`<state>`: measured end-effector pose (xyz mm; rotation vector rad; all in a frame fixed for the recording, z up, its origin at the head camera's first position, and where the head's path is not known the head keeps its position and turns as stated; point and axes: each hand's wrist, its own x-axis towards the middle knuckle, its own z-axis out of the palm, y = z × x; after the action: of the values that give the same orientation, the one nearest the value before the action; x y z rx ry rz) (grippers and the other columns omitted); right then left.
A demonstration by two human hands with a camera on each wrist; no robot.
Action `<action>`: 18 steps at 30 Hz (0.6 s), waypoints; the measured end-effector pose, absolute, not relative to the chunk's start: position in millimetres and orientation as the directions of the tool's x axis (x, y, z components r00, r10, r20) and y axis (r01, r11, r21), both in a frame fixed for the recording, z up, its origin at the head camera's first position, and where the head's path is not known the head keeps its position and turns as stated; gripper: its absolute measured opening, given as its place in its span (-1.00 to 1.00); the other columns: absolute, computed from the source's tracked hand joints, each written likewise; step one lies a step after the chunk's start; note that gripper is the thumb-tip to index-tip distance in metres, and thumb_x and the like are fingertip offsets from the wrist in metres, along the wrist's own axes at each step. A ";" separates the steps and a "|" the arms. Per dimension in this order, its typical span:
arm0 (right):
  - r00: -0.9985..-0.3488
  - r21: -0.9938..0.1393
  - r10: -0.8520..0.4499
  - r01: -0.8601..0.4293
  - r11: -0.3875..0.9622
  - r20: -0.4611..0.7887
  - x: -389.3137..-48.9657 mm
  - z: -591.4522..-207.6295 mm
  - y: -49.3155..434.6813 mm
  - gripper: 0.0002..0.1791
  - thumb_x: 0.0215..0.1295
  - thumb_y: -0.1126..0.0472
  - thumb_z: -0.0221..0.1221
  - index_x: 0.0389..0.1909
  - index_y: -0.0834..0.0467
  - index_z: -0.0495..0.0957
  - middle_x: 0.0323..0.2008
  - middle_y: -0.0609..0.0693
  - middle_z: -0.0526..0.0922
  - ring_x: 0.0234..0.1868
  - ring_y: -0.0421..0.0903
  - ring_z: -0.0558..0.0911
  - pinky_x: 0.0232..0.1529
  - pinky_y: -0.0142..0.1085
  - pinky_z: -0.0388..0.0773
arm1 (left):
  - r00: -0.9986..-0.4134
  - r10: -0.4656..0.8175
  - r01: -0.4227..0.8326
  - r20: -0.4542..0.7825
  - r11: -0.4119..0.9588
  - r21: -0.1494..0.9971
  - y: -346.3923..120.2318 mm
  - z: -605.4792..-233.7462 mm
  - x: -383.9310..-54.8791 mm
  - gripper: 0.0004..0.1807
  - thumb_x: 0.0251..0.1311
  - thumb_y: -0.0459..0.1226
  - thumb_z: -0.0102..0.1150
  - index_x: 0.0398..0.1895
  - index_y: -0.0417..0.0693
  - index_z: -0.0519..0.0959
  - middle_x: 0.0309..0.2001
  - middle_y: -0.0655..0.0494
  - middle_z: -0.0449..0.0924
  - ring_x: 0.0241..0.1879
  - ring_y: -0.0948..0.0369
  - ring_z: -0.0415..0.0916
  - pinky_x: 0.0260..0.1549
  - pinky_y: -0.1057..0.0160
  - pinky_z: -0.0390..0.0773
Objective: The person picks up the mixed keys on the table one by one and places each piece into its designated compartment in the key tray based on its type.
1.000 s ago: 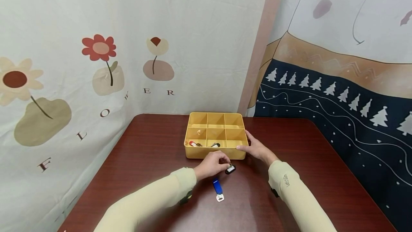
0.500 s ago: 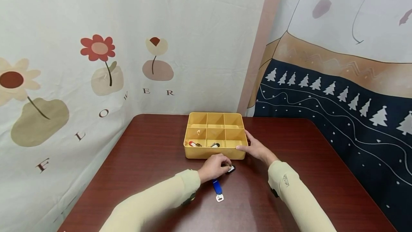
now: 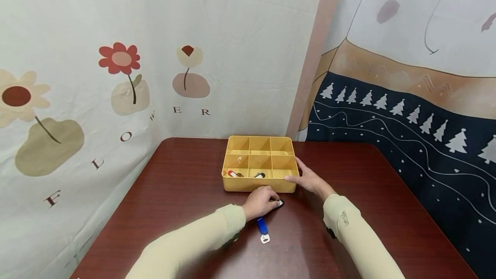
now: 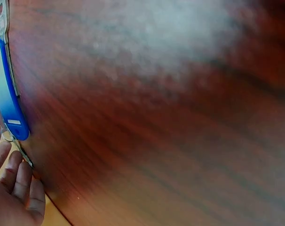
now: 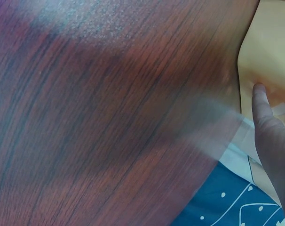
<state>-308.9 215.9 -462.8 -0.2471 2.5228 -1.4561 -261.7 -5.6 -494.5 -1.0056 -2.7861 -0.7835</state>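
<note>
My left hand (image 3: 258,203) is low over the table in front of the box, its curled fingertips and thumb on a black key tag (image 3: 281,203) with a white label. The hand covers most of that tag and its key. Just nearer lies a blue key tag (image 3: 262,226) with a silver key (image 3: 265,239), also seen in the left wrist view. My right hand (image 3: 311,181) grips the front right corner of a yellow divided box (image 3: 258,185), thumb at the front rim, fingers along the side. In the right wrist view one finger (image 5: 261,101) rests against the yellow wall.
The box's front left compartment holds a red key tag (image 3: 232,173) with a key; the front middle one holds a black key tag (image 3: 260,175). Box and hands are on a dark red-brown table (image 3: 186,175). Printed cloth (image 3: 248,55) hangs behind it.
My left hand has shifted slightly right over the black key tag, hiding more of it. My right hand, the box and the blue key tag have stayed put.
</note>
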 end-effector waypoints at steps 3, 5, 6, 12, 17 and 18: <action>-0.961 -0.869 -0.260 -0.044 0.493 -0.098 -308.0 -461.7 215.4 0.09 0.23 -0.06 0.36 0.59 0.06 -0.13 0.43 0.28 0.21 0.35 0.23 0.32 0.38 0.16 0.14 | -0.785 0.576 0.612 0.228 0.664 0.430 -5.1 -493.2 -259.3 -0.91 0.14 -0.21 0.37 -0.37 -0.01 0.78 -0.38 0.23 0.60 -0.33 0.31 0.47 -0.28 0.35 0.48; -0.961 -0.869 -0.261 -0.049 0.492 -0.093 -306.6 -460.5 214.8 0.08 0.24 -0.05 0.35 0.59 0.07 -0.14 0.43 0.29 0.21 0.35 0.24 0.32 0.37 0.16 0.14 | -0.788 0.575 0.608 0.222 0.668 0.428 -4.9 -492.8 -257.6 -0.92 0.14 -0.20 0.39 -0.39 0.01 0.78 -0.38 0.24 0.59 -0.32 0.31 0.46 -0.28 0.35 0.47; -0.961 -0.869 -0.262 -0.052 0.491 -0.090 -306.0 -460.3 214.4 0.08 0.25 -0.04 0.35 0.59 0.08 -0.14 0.42 0.30 0.21 0.35 0.25 0.32 0.37 0.17 0.14 | -0.788 0.575 0.609 0.222 0.670 0.425 -4.8 -493.0 -257.0 -0.92 0.13 -0.19 0.39 -0.40 0.02 0.78 -0.39 0.25 0.58 -0.33 0.31 0.45 -0.29 0.36 0.46; -0.961 -0.875 -0.261 -0.051 0.482 -0.087 -303.8 -459.2 213.1 0.08 0.27 -0.01 0.34 0.59 0.10 -0.16 0.43 0.34 0.18 0.35 0.29 0.30 0.36 0.22 0.12 | -0.781 0.575 0.622 0.244 0.681 0.387 -4.0 -494.0 -255.2 -0.92 0.11 -0.20 0.40 -0.47 0.04 0.76 -0.44 0.29 0.53 -0.36 0.31 0.42 -0.33 0.35 0.44; -0.963 -0.865 -0.253 -0.049 0.499 -0.091 -306.0 -460.3 213.6 0.09 0.25 -0.04 0.35 0.59 0.09 -0.15 0.43 0.31 0.19 0.36 0.25 0.29 0.37 0.17 0.12 | -0.774 0.576 0.632 0.261 0.687 0.359 -4.4 -494.3 -254.9 -0.90 0.12 -0.20 0.39 -0.51 0.04 0.75 -0.46 0.29 0.52 -0.37 0.30 0.42 -0.34 0.33 0.45; -0.964 -0.864 -0.249 -0.043 0.502 -0.096 -306.3 -460.6 213.6 0.09 0.25 -0.06 0.35 0.59 0.08 -0.15 0.43 0.30 0.19 0.37 0.24 0.28 0.38 0.17 0.12 | -0.772 0.578 0.636 0.265 0.685 0.357 -5.2 -493.7 -254.7 -0.90 0.12 -0.20 0.39 -0.51 0.05 0.75 -0.47 0.29 0.51 -0.37 0.30 0.42 -0.35 0.33 0.45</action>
<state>-306.3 213.6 -460.6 -0.2505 2.5367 -1.4491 -254.7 -5.2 -493.7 -0.9999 -2.7615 -0.6594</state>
